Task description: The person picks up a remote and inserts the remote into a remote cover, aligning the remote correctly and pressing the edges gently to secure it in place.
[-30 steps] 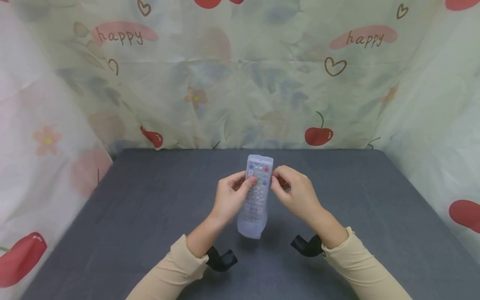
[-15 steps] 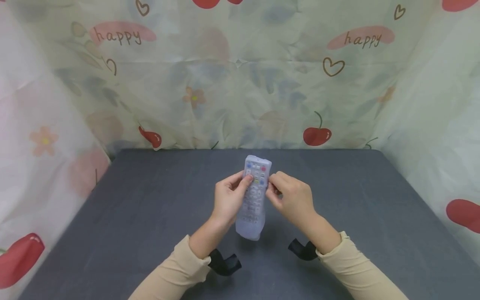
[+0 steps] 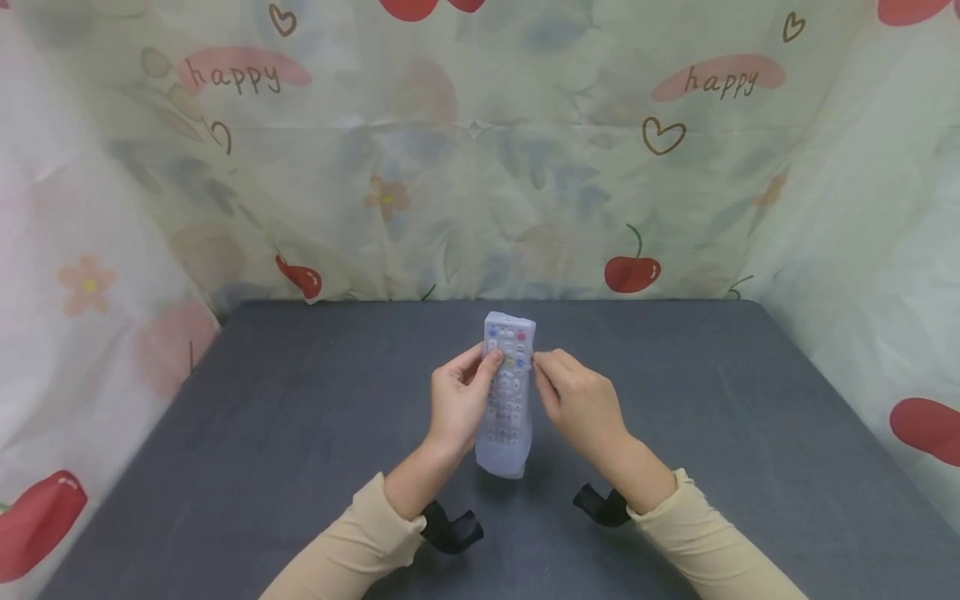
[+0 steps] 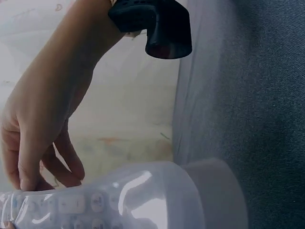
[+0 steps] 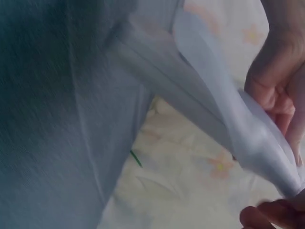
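Observation:
A remote control (image 3: pixel 506 404) in a translucent sleeve, with small coloured buttons near its top, is held upright over the dark table. My left hand (image 3: pixel 456 402) grips its left side, thumb across the buttons. At the upper right edge, my right hand (image 3: pixel 583 402) pinches the rim of the translucent sleeve (image 3: pixel 501 460). The right wrist view shows part of the sleeve (image 5: pixel 209 67) standing away from the remote's grey side (image 5: pixel 176 95). In the left wrist view, the sleeve's rounded end (image 4: pixel 221 195) reaches beyond the buttons.
The dark grey tabletop (image 3: pixel 315 383) spreads out under both hands. A printed curtain (image 3: pixel 472 192) with cherries and hearts hangs behind it and along both sides. Black wrist cameras (image 3: pixel 452 532) stick out below the beige cuffs.
My right fingers have moved slightly down and left along the sleeve's edge, and look straighter than before. The remote has shifted a little left in the head view, still held in my left hand.

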Motion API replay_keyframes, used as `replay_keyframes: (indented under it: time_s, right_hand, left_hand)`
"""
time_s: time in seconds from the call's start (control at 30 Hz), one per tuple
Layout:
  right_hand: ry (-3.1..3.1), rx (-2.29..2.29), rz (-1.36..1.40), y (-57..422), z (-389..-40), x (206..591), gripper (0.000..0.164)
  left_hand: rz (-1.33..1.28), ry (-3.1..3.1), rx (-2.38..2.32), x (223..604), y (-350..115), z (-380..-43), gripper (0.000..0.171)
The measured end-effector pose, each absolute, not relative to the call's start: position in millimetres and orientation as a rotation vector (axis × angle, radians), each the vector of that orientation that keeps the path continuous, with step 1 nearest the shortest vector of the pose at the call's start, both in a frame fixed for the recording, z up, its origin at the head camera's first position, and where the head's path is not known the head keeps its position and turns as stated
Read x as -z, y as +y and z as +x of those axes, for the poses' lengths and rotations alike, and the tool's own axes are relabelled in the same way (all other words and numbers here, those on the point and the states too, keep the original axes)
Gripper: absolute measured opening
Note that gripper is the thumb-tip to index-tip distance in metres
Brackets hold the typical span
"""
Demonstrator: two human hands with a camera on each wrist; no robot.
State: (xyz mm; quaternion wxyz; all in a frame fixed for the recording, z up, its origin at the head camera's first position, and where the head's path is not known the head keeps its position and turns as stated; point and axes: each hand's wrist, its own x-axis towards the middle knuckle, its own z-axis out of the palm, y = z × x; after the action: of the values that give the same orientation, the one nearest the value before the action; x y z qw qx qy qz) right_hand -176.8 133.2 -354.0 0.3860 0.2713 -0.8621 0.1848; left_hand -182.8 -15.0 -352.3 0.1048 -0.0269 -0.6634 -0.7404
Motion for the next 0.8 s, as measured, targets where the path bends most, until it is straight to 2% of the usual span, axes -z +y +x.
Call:
replay_keyframes:
  time_s: [0.3,0.47,0.8]
  right_hand:
    - [-2.364,-1.007,0.641,120,-167,374,0.055]
    - [-2.333,-1.166,0.613,119,-170,377,0.055]
    - [-2.369,-1.418,0.604,130,-173,372,0.047]
  left_hand:
    - [-0.089,-1.901,2.160,355,-13,-184,0.027]
    - [-0.118,-1.977,2.130,354,-13,-184,0.027]
    - [-0.367,-2.238,1.870,350,-31,-185,0.030]
